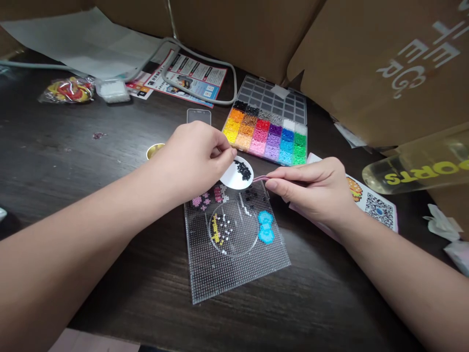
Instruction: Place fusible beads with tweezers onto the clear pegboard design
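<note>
My left hand [196, 154] is closed in a pinch at the rim of a small white dish [234, 179] that holds several black beads [243, 170]. My right hand [315, 188] grips thin pink tweezers [261, 179], their tips pointing left at the dish's edge. Just below lies a clear square pegboard [227, 264] with pink, black, yellow and white beads and a blue bead bow [266, 227] on it. A clear round lid [233, 228] rests on the board.
A bead organiser box [269, 129] with many coloured compartments stands open behind the dish. Cardboard boxes [366, 63] line the back. Leaflets, a grey cable [198, 61], a plastic bottle [414, 168] and a QR-code card [379, 210] lie around on the dark table [73, 146].
</note>
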Available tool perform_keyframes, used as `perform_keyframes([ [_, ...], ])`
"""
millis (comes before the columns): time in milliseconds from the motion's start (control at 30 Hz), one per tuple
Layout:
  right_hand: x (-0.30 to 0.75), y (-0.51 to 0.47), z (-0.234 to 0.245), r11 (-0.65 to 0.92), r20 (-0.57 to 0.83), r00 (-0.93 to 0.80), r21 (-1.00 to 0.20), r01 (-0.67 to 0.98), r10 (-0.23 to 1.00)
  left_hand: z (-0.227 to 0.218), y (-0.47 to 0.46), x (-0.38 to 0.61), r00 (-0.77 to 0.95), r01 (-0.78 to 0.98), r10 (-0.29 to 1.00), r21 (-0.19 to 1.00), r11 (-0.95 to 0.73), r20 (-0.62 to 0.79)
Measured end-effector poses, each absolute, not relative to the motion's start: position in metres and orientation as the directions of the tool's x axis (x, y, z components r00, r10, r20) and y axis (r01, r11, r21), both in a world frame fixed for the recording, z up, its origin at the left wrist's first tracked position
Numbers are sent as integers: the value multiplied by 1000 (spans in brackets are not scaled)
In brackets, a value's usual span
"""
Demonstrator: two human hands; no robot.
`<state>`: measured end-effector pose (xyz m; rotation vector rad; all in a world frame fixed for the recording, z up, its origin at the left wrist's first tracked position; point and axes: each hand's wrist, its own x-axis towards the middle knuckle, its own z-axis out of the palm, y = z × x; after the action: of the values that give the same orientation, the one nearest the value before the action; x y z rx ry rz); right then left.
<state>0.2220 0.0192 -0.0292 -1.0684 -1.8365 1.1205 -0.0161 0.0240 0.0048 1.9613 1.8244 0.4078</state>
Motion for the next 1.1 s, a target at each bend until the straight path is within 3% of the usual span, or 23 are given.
perform_keyframes([
  [267,222,23,-29,376,139,-572,-870,319,808,11,22,-20,38,871,997,491,0,-67],
  [633,221,23,-32,508,170,-644,-771,384,746,14,21,-19,51,868,997,496,-16,-57],
  [933,220,22,-31,501,169,-632,-770,394,756,5,25,-19,64,877,995,479,-23,-70],
  [1100,225,20,-30,360,147,-512,-867,346,846,9,23,-17,59,886,995,464,-14,-83],
])
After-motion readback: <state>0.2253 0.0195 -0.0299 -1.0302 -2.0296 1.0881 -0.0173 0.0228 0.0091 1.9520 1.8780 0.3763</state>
